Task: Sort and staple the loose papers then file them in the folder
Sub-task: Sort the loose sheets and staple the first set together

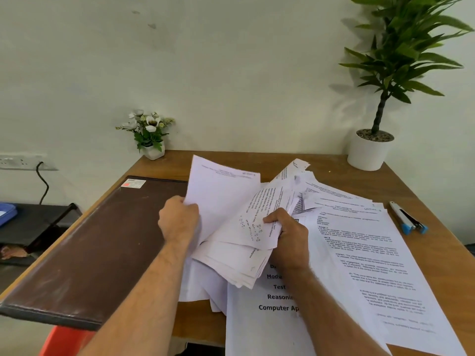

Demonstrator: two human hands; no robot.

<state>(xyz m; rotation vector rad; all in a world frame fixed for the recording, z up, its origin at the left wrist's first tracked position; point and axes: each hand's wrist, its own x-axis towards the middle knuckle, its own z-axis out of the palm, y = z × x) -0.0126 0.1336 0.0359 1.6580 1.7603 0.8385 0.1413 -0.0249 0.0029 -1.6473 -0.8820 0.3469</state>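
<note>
Sorting had barely begun: the left hand pinched one sheet, the right hand's fingers gripped a loose bundle; stapler untouched near the bench's right edge, folder closed.
</note>
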